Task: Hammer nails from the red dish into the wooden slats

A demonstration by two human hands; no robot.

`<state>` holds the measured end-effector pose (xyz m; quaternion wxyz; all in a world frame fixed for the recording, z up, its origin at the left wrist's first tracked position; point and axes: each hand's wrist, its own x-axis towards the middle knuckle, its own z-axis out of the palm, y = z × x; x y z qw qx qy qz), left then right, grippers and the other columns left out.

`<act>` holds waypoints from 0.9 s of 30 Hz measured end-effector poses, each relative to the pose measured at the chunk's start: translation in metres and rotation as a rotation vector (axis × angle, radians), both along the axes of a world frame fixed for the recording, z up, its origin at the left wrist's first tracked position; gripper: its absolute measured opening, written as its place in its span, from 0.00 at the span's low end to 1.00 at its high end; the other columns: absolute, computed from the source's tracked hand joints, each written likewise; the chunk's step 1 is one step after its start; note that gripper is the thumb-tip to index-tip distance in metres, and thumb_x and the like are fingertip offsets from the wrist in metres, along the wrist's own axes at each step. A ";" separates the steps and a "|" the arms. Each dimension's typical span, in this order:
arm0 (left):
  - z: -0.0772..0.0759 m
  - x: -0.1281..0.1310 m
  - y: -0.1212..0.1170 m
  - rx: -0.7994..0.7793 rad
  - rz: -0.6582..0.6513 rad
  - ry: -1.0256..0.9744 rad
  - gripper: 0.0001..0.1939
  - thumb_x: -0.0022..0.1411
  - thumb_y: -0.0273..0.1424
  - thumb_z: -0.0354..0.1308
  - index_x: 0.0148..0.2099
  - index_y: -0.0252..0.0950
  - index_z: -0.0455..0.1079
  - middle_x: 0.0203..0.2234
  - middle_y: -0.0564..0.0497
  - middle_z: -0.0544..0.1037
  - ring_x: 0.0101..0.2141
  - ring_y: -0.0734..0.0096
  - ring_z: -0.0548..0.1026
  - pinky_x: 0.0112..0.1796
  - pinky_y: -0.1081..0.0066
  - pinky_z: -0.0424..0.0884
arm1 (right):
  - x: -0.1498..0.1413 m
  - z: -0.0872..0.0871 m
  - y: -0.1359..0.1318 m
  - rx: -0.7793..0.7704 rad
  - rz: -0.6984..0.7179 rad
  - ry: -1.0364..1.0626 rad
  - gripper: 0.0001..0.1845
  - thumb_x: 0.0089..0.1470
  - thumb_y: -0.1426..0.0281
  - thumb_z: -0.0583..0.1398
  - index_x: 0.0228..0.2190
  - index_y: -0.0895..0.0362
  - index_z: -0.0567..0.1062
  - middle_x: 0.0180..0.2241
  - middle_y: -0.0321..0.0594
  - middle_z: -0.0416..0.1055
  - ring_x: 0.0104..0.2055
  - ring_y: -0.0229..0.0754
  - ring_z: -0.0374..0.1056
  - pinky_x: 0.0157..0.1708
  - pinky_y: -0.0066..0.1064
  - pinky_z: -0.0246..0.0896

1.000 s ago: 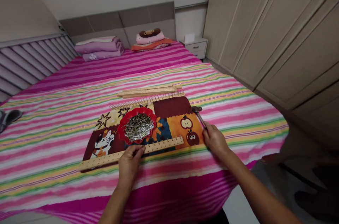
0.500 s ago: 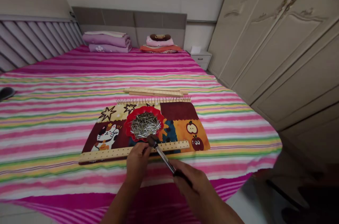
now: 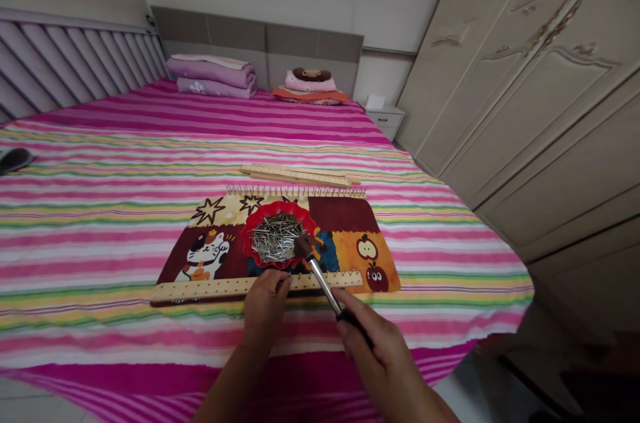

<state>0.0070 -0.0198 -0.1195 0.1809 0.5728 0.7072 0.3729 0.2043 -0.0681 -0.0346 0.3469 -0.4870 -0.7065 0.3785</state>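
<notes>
My right hand (image 3: pixel 374 350) grips the black handle of a small hammer (image 3: pixel 320 273), whose head hangs over the right edge of a red dish (image 3: pixel 249 236) full of metal nails. My left hand (image 3: pixel 267 300) is pinched at the near wooden strip with holes (image 3: pixel 210 288), probably on a nail too small to see. The strip lies on the front edge of a colourful cartoon cloth (image 3: pixel 345 216). A second strip studded with upright nails (image 3: pixel 300 192) lies along the cloth's far edge.
Loose wooden strips (image 3: pixel 300 175) lie further back on the striped bedspread (image 3: pixel 100 210). Folded bedding (image 3: pixel 213 75) and a plush toy on pillows (image 3: pixel 310 82) are at the headboard. A wardrobe (image 3: pixel 525 76) stands on the right, a nightstand (image 3: pixel 384 118) beside it.
My right hand picked up the hammer from the cloth's right side and brought it left over the strip; its head has since risen toward the red dish. My left hand stayed at the strip.
</notes>
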 end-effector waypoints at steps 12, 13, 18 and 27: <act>0.003 -0.074 -0.004 0.103 -0.120 0.431 0.15 0.49 0.40 0.57 0.37 0.37 0.73 0.35 0.44 0.78 0.37 0.57 0.75 0.41 0.61 0.69 | 0.076 -0.044 0.007 -0.046 -0.564 0.117 0.25 0.52 0.61 0.57 0.50 0.56 0.73 0.44 0.44 0.77 0.46 0.47 0.72 0.43 0.32 0.68; 0.003 -0.088 -0.004 0.085 -0.131 0.492 0.18 0.48 0.42 0.57 0.39 0.37 0.73 0.38 0.43 0.78 0.40 0.54 0.75 0.42 0.59 0.68 | 0.081 -0.047 0.004 -0.067 -0.600 0.126 0.26 0.51 0.60 0.58 0.50 0.57 0.73 0.45 0.44 0.76 0.48 0.47 0.71 0.44 0.32 0.67; -0.003 -0.126 0.001 -0.025 -0.261 0.497 0.19 0.47 0.47 0.55 0.36 0.41 0.76 0.36 0.46 0.80 0.38 0.55 0.76 0.40 0.61 0.70 | 0.093 -0.057 -0.006 -0.185 -0.710 0.202 0.30 0.49 0.57 0.59 0.51 0.61 0.72 0.35 0.43 0.77 0.34 0.43 0.72 0.29 0.27 0.67; -0.013 -0.104 0.005 -0.012 -0.246 0.392 0.19 0.46 0.48 0.56 0.36 0.44 0.77 0.34 0.48 0.80 0.36 0.56 0.76 0.38 0.60 0.70 | 0.089 -0.044 -0.008 -0.208 -0.744 0.259 0.31 0.47 0.58 0.59 0.51 0.61 0.72 0.22 0.34 0.69 0.20 0.36 0.61 0.19 0.25 0.57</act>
